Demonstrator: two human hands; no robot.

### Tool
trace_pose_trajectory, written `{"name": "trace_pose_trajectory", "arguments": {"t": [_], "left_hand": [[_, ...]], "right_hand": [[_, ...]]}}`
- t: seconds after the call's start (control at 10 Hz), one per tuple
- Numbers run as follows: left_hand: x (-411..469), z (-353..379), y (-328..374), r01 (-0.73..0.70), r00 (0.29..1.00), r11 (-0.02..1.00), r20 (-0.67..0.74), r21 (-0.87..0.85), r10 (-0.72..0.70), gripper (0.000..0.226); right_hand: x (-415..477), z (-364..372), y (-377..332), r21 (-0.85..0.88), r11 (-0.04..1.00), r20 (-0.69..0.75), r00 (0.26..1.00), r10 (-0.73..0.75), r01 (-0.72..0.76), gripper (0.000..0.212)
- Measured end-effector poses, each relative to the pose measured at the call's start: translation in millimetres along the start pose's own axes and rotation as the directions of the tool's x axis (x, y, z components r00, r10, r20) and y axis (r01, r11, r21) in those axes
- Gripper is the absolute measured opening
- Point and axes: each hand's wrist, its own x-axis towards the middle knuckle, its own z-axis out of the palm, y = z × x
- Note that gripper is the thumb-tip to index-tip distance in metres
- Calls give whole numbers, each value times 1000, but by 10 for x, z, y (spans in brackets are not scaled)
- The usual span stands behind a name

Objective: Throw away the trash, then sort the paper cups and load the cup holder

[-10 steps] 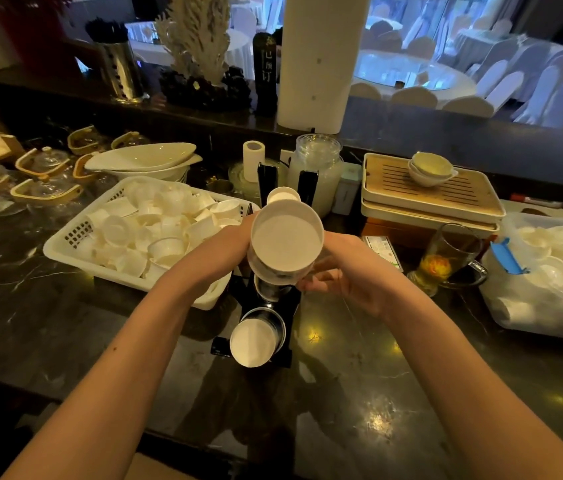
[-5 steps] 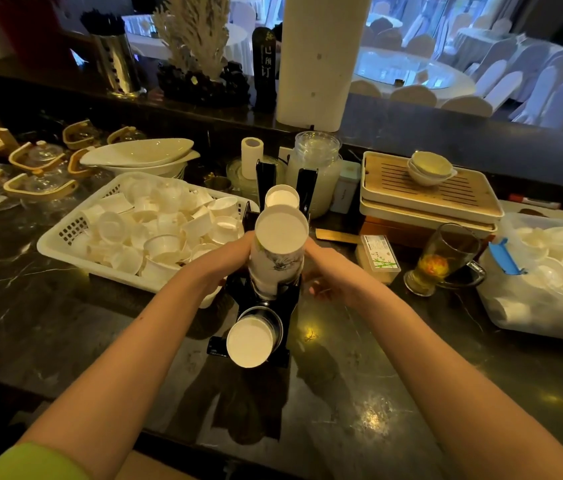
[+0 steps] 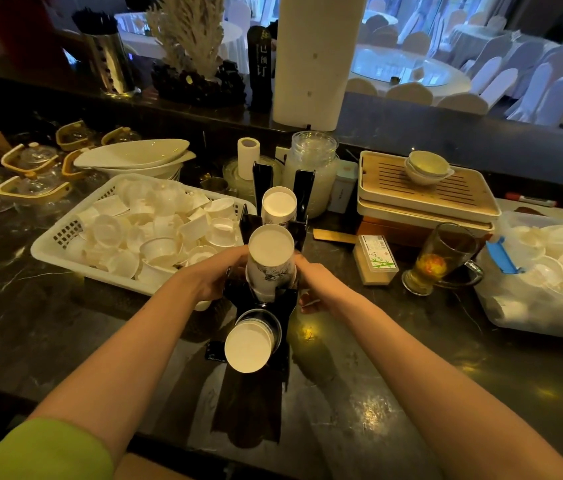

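A black cup holder (image 3: 290, 299) stands on the dark marble counter in front of me. Three white paper cup stacks sit in its slots, bottoms toward me: a far stack (image 3: 278, 205), a middle stack (image 3: 270, 252) with a printed pattern, and a near stack (image 3: 249, 346). My left hand (image 3: 216, 275) and my right hand (image 3: 314, 284) wrap the middle stack from both sides, low in its slot. Both hands' fingers are partly hidden behind the cups and the holder.
A white basket (image 3: 65, 233) of small plastic cups sits at left. To the right are a small box (image 3: 375, 263), a glass mug of tea (image 3: 441, 259), a clear bin (image 3: 532, 306) of lids and a wooden tea tray (image 3: 425, 192).
The middle cup stack has gone from raised and tilted toward me to lower and deeper in the holder's middle slot, with both hands following it down.
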Motion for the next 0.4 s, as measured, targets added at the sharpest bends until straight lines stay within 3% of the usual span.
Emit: {"name": "trace_pose_trajectory", "arguments": {"t": [0.1, 0.2, 0.4], "left_hand": [[-72, 26, 8, -7, 1000, 1000, -14, 1, 7, 45], [-101, 54, 1, -46, 997, 999, -56, -13, 45, 46], [-279, 45, -31, -164, 972, 985, -160, 50, 170, 42]], "right_hand": [[-34, 32, 6, 24, 1000, 5, 1000, -3, 2, 64], [-80, 53, 13, 44, 999, -10, 1000, -2, 2, 58], [-287, -5, 60, 174, 971, -91, 985, -147, 161, 32]]}}
